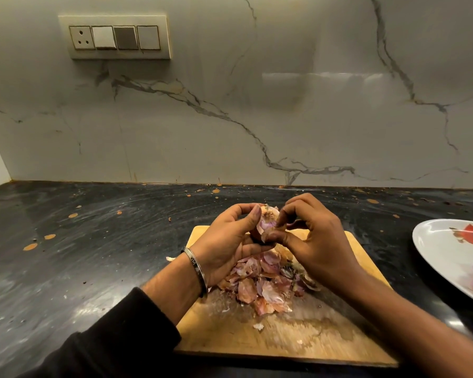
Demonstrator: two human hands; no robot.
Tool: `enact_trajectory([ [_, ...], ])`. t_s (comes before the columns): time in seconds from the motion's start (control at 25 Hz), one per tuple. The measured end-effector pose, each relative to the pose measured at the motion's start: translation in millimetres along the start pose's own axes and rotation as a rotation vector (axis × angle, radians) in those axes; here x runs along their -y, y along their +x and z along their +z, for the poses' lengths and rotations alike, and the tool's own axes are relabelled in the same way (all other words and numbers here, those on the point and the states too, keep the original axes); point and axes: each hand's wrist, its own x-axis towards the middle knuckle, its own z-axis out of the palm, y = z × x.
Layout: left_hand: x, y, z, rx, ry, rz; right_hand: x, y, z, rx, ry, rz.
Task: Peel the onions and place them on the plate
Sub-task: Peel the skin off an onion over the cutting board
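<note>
Now our left hand [224,241] cradles the onion [266,222] above the cutting board [284,339], while our right hand's [311,238] fingers [273,236] pinch a loose skin flap. We should pull it down toward the root, gripping the bulb firmly so it can't slip onto the surface [93,255].

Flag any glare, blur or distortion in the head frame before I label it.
Head view: wide-angle bend curves the counter edge; a bright reflection streaks the marble wall; the plate at the right edge is cropped and soft; the left hand and right hand on the onion are sharp enough.
</note>
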Motion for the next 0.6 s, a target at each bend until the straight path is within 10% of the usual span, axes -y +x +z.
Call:
enact_trajectory([
  [0.6, -1.6, 0.3, 2.4, -0.027, 0.055, -0.051, -0.3, -1.2, -1.4, -0.048, -0.104, -0.155],
])
